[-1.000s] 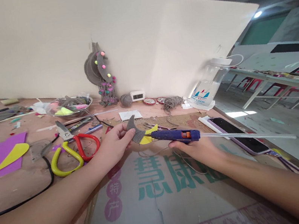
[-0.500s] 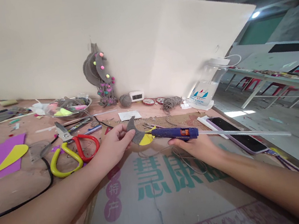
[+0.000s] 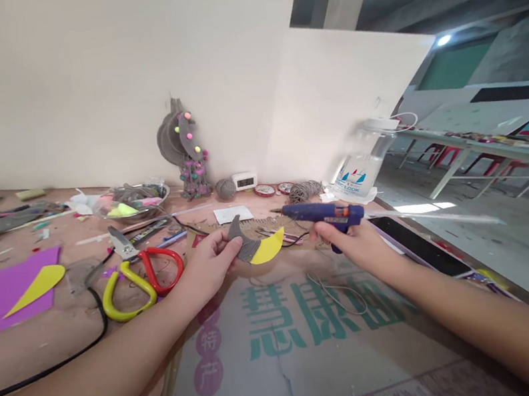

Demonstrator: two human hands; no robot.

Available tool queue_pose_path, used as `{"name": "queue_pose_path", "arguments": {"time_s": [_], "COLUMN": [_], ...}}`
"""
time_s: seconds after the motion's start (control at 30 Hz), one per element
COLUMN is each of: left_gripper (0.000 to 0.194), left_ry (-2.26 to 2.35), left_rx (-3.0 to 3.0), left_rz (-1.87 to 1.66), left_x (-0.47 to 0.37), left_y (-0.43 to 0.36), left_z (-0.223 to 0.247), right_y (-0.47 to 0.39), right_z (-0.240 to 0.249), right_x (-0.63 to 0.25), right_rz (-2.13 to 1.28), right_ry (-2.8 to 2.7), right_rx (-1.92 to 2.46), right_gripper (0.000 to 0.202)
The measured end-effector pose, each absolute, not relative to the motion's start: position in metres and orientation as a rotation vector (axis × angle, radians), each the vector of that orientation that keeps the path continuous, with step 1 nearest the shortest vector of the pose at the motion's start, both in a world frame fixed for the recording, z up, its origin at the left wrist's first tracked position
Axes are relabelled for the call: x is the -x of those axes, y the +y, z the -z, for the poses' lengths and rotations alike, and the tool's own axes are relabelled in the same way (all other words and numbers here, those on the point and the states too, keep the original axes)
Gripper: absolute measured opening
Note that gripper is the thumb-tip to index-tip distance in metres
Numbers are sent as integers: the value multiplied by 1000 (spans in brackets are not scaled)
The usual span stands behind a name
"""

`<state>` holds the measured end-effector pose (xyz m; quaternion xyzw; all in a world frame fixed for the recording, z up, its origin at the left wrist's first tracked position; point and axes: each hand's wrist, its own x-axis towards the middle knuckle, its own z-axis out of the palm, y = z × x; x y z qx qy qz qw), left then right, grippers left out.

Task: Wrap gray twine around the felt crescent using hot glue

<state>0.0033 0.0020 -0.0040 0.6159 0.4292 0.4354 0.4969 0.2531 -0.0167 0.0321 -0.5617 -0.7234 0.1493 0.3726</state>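
Observation:
Between thumb and fingers, my left hand (image 3: 214, 260) pinches a crescent-shaped piece, its upper part wrapped in grey cord (image 3: 242, 243) and its other end bare yellow (image 3: 269, 248). My right hand (image 3: 347, 241) is closed round the handle of a blue glue gun (image 3: 322, 210), with a clear glue stick sticking out of its back. The gun's nozzle points left, above and apart from the crescent. Loose grey cord (image 3: 339, 294) lies in a loop on the printed board (image 3: 236, 392) under my hands.
Scissors (image 3: 131, 291) with yellow and red handles and purple sheets (image 3: 11, 294) lie to the left. A bowl of supplies (image 3: 133, 203), cord ball (image 3: 226, 189) and small clock (image 3: 245, 181) stand behind. At right are a plastic jug (image 3: 364, 161) and a phone (image 3: 419, 246).
The glue gun has moved up and right, off the crescent, which now shows more of its yellow end. My left hand still holds the crescent. The view has shifted slightly.

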Motion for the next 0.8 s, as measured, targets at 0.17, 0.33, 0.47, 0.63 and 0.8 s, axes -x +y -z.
{"name": "queue_pose_path", "arguments": {"time_s": [0.17, 0.33, 0.47, 0.63, 0.8], "left_gripper": [26, 25, 26, 25, 24], "left_ry": [987, 953, 978, 986, 975], "left_rx": [-1500, -1508, -1539, -1526, -1492], "left_rz": [-1010, -1002, -981, -965, -967], "left_x": [-5, -5, -5, -5, -5], "left_y": [2, 3, 5, 5, 5], "left_z": [3, 7, 9, 7, 6], "right_y": [-1, 62, 116, 141, 132], "right_z": [-72, -72, -41, -10, -17], "right_x": [-252, -236, -216, -202, -213], "right_rz": [-452, -384, -403, -447, -471], "right_ry": [-1891, -1985, -2000, -2037, -2056], "right_rx": [1383, 1416, 1440, 1487, 1475], "right_gripper": [39, 35, 31, 33, 32]}}
